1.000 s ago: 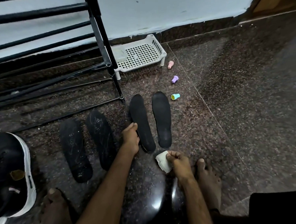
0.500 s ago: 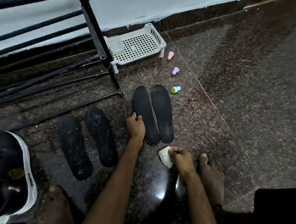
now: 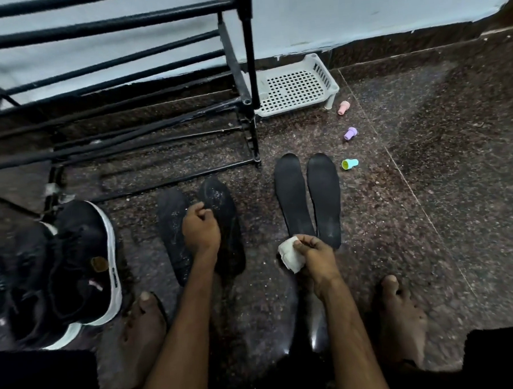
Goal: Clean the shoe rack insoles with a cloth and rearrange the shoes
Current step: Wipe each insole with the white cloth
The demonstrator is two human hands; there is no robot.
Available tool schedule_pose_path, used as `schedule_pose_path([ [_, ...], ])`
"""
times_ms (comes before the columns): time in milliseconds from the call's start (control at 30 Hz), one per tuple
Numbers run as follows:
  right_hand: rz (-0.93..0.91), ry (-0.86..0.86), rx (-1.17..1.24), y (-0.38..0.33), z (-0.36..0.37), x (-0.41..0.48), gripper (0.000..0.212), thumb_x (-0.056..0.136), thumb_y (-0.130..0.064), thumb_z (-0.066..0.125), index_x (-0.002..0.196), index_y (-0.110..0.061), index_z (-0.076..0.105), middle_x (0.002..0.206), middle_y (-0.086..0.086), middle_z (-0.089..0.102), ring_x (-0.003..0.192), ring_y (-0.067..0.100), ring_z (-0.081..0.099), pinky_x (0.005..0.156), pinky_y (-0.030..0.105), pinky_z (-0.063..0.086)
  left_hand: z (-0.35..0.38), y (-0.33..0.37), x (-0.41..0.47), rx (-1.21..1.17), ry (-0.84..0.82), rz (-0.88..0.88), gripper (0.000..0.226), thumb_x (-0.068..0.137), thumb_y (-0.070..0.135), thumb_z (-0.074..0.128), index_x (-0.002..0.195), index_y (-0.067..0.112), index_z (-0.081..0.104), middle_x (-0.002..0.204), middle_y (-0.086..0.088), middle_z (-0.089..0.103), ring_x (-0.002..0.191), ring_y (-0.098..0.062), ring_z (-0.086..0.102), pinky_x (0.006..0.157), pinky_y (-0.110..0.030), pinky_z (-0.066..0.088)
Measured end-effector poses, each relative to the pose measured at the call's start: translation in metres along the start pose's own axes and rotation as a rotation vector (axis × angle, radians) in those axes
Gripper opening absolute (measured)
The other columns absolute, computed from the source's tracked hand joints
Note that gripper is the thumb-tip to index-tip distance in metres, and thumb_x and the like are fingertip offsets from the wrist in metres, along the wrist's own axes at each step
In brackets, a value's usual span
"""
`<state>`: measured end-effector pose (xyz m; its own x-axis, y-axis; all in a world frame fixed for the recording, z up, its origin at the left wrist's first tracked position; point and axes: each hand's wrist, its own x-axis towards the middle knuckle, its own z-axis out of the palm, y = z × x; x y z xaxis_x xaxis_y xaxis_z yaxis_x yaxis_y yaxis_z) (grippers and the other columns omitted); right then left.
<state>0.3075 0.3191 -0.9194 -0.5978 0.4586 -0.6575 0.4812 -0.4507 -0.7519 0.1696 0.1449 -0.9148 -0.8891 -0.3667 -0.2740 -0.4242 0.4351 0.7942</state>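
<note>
We find the right hand (image 3: 315, 255), fingers (image 3: 299, 243) pinching a white cloth (image 3: 289, 258), near the plain insoles (image 3: 323, 196). The left hand (image 3: 200, 230) lies curled on the dusty insoles (image 3: 172, 228); any grip we cannot tell

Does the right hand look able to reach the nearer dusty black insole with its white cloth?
Likely yes: only floor separates the right hand and white cloth from that dusty black insole, though the left hand overlaps one edge.
</note>
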Motion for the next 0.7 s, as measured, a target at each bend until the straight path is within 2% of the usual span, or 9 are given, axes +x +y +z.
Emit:
schedule_pose_path([
  [67, 0.014, -0.036, -0.006, 0.002, 0.016, -0.001, 0.009, 0.094, 0.001, 0.057, 0.096, -0.004, 0.064, 0.091, 0.021, 0.068, 0.081, 0.029, 0.063, 0.078, 0.042, 0.052, -0.009, -0.011, 0.006, 0.097, -0.027, -0.044, 0.028, 0.096, 0.02, 0.057, 0.123, 0.012, 0.061, 0.118, -0.011, 0.064, 0.107, -0.031, 0.06, 0.093, -0.033, 0.046],
  [133, 0.017, -0.052, -0.012, 0.003, 0.028, -0.002, 0.009, 0.094, 0.0, 0.058, 0.1, -0.005, 0.062, 0.092, 0.017, 0.068, 0.081, 0.027, 0.063, 0.078, 0.04, 0.052, -0.013, -0.019, 0.006, 0.198, -0.057, -0.08, 0.03, 0.095, 0.024, 0.059, 0.122, 0.012, 0.06, 0.119, -0.013, 0.064, 0.109, -0.033, 0.06, 0.093, -0.038, 0.047],
  [200, 0.012, -0.06, -0.022, 0.005, 0.036, -0.004, 0.012, 0.093, 0.001, 0.059, 0.103, -0.007, 0.06, 0.09, 0.011, 0.066, 0.079, 0.022, 0.061, 0.075, 0.035, 0.051, -0.015, -0.026, 0.002, 0.324, -0.088, -0.108, 0.032, 0.095, 0.029, 0.06, 0.121, 0.01, 0.06, 0.119, -0.015, 0.064, 0.11, -0.036, 0.06, 0.09, -0.039, 0.047],
  [300, 0.015, -0.065, -0.068, 0.009, 0.042, -0.005, 0.013, 0.093, 0.001, 0.06, 0.102, -0.008, 0.061, 0.095, 0.012, 0.065, 0.086, 0.024, 0.061, 0.082, 0.038, 0.05, -0.014, -0.03, -0.008, 0.431, -0.16, -0.101, 0.035, 0.097, 0.035, 0.058, 0.12, 0.008, 0.06, 0.119, -0.017, 0.064, 0.11, -0.038, 0.06, 0.088, -0.04, 0.048],
  [400, 0.03, -0.076, -0.115, 0.016, 0.044, -0.001, 0.018, 0.093, 0.002, 0.059, 0.109, -0.006, 0.063, 0.106, 0.014, 0.067, 0.094, 0.025, 0.061, 0.089, 0.04, 0.049, -0.011, -0.033, -0.012, 0.436, -0.174, -0.088, 0.036, 0.095, 0.038, 0.061, 0.117, 0.009, 0.058, 0.117, -0.016, 0.064, 0.109, -0.037, 0.06, 0.086, -0.04, 0.049],
  [467, 0.031, -0.075, -0.144, 0.019, 0.044, 0.001, 0.024, 0.094, 0.002, 0.058, 0.117, -0.004, 0.062, 0.107, 0.013, 0.067, 0.096, 0.024, 0.061, 0.088, 0.038, 0.049, -0.01, -0.03, -0.014, 0.441, -0.178, -0.1, 0.036, 0.094, 0.041, 0.062, 0.116, 0.013, 0.059, 0.117, -0.014, 0.065, 0.109, -0.036, 0.061, 0.085, -0.04, 0.049],
  [567, 0.026, -0.065, -0.168, 0.022, 0.046, 0.006, 0.025, 0.094, 0.002, 0.057, 0.118, 0.0, 0.062, 0.107, 0.013, 0.066, 0.097, 0.024, 0.061, 0.089, 0.037, 0.049, -0.009, -0.033, -0.011, 0.395, -0.206, -0.111, 0.033, 0.091, 0.042, 0.065, 0.115, 0.019, 0.062, 0.115, -0.01, 0.066, 0.106, -0.035, 0.063, 0.085, -0.037, 0.05],
  [633, 0.028, -0.058, -0.169, 0.022, 0.047, 0.007, 0.02, 0.094, 0.002, 0.057, 0.113, -0.002, 0.062, 0.108, 0.012, 0.066, 0.098, 0.024, 0.061, 0.091, 0.038, 0.049, -0.006, -0.039, -0.007, 0.316, -0.242, -0.11, 0.033, 0.089, 0.038, 0.067, 0.116, 0.02, 0.063, 0.111, -0.009, 0.069, 0.099, -0.034, 0.066, 0.085, -0.04, 0.055],
  [700, 0.017, -0.051, -0.148, 0.018, 0.047, 0.007, 0.02, 0.094, 0.002, 0.057, 0.113, -0.003, 0.061, 0.107, 0.012, 0.066, 0.097, 0.023, 0.061, 0.088, 0.036, 0.05, -0.005, -0.043, -0.005, 0.144, -0.303, -0.129, 0.036, 0.092, 0.029, 0.067, 0.124, 0.014, 0.063, 0.11, -0.01, 0.07, 0.09, -0.033, 0.068, 0.076, -0.04, 0.059],
])
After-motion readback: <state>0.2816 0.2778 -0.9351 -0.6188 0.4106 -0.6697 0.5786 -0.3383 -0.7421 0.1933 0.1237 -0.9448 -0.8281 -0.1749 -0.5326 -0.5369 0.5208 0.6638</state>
